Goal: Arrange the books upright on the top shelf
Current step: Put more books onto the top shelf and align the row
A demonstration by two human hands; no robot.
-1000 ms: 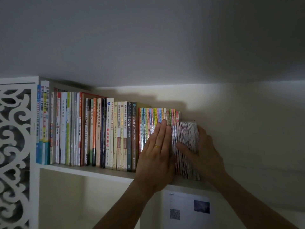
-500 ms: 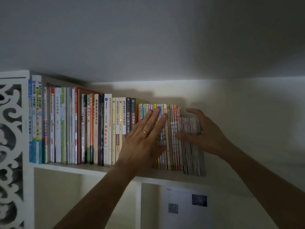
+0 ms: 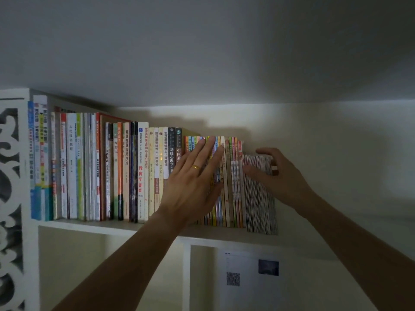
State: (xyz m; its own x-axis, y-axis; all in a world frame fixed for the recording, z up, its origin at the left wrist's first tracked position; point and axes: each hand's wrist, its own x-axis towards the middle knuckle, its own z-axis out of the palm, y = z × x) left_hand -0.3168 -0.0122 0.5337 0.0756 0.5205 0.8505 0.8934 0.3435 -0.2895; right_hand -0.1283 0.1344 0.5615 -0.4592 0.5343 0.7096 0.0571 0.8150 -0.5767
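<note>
A long row of books (image 3: 125, 171) stands upright on the white top shelf (image 3: 89, 225), running from the left wall to mid-shelf. Thin colourful books (image 3: 233, 187) follow the taller ones, and a pack of thin booklets (image 3: 258, 205) ends the row on the right, standing a little lower. My left hand (image 3: 193, 176), wearing a gold ring, lies flat with straight fingers against the spines of the thin colourful books. My right hand (image 3: 278, 176) is spread around the upper right end of the booklets, thumb on their spines and fingers arched over the top.
A carved white panel (image 3: 11, 198) bounds the shelf on the left. The ceiling is close above the books. Bare shelf board continues right of the booklets (image 3: 336, 241). Below, a sheet with a QR code (image 3: 249, 272) hangs in a lower compartment beside a white divider (image 3: 186, 277).
My right hand has let go of the booklets' lower part and risen to their top, fingers spread. My left hand slid up and tilted across the spines. The view shifted slightly.
</note>
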